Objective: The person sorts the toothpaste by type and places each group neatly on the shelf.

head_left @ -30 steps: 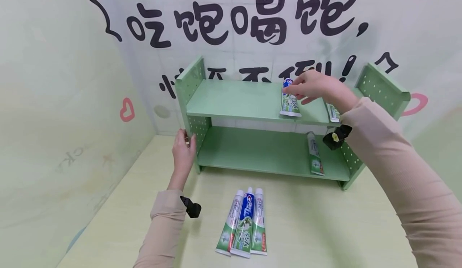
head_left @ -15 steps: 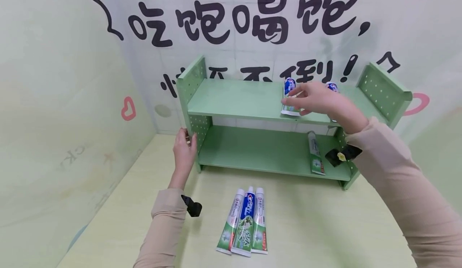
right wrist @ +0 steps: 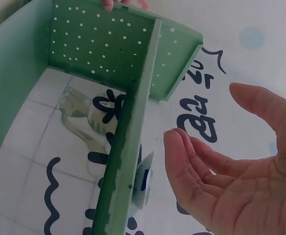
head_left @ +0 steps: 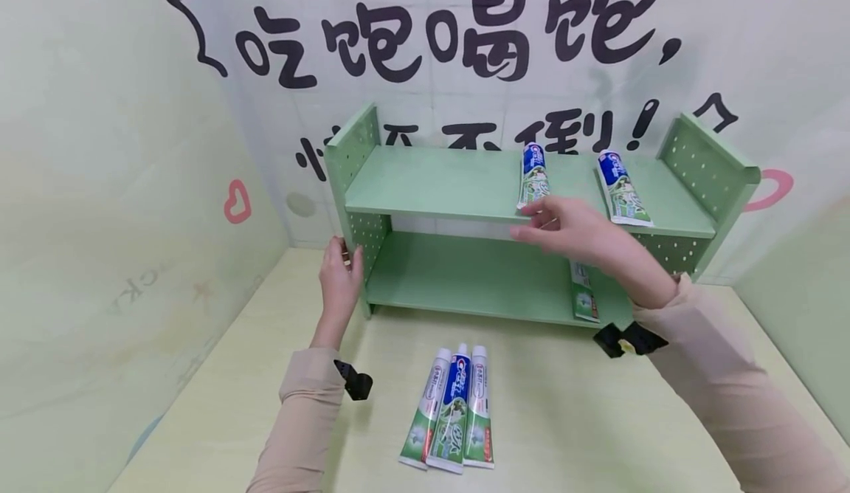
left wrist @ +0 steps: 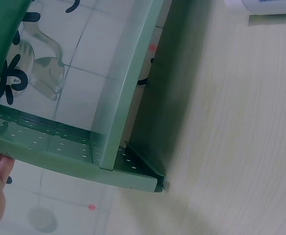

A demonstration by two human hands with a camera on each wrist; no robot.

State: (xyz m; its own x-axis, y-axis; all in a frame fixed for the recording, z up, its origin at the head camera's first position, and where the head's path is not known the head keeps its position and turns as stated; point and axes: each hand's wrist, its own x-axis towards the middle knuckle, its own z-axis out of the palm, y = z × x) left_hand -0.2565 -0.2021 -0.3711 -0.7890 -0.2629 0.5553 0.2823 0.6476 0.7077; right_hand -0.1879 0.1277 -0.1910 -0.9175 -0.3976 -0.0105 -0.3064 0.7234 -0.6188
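Observation:
A green two-tier shelf (head_left: 432, 179) stands against the wall. My left hand (head_left: 340, 279) grips its left side panel; in the left wrist view, that hand's fingertips (left wrist: 4, 166) touch the panel's edge. My right hand (head_left: 578, 235) is in front of the upper tier with nothing in its grasp, thumb and fingers apart. Just above its fingertips, a blue and green toothpaste tube (head_left: 534, 176) lies on the upper tier, cap toward the wall. Another such toothpaste tube (head_left: 623, 190) lies to its right. Partly behind my right hand, a white and green toothpaste tube (head_left: 583, 294) lies on the lower tier.
On the table (head_left: 531, 419) in front of the shelf, three more tubes lie side by side: a white and green tube (head_left: 425, 408), a blue and green tube (head_left: 451, 412) and a second white and green tube (head_left: 479, 408). Walls stand behind and at both sides.
My right hand has let go of the blue and green toothpaste tube on the upper tier and moved down and toward me. My left hand has stayed on the side panel.

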